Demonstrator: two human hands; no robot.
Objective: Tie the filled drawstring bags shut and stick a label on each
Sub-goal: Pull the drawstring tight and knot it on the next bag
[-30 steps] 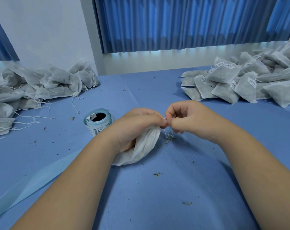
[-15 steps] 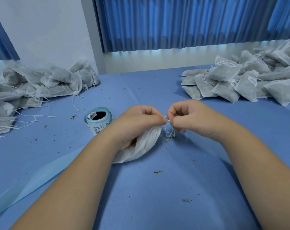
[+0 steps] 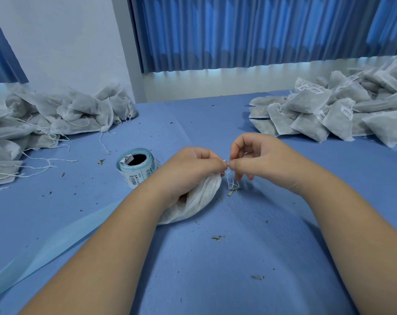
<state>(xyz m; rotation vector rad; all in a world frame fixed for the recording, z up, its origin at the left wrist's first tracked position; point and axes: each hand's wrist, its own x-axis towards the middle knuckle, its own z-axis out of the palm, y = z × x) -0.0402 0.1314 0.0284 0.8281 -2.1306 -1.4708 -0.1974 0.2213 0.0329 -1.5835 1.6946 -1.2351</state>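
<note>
A white filled drawstring bag (image 3: pixel 197 201) lies on the blue table (image 3: pixel 215 269) in the middle. My left hand (image 3: pixel 190 169) grips its gathered neck from above and hides much of the bag. My right hand (image 3: pixel 258 155) pinches the thin white drawstring (image 3: pixel 231 181) right beside the left fingertips; loose ends of the string hang down to the table. A roll of pale blue labels (image 3: pixel 136 167) stands just left of my left hand.
A heap of untied bags (image 3: pixel 56 114) with trailing strings fills the far left. A heap of tied, labelled bags (image 3: pixel 329 110) fills the far right. A strip of blue label backing (image 3: pixel 45 246) trails to the lower left. Dried herb crumbs dot the cloth.
My right hand has lifted slightly and its fingers have loosened while working the string at the bag's neck. The bag and my left hand have stayed almost still.
</note>
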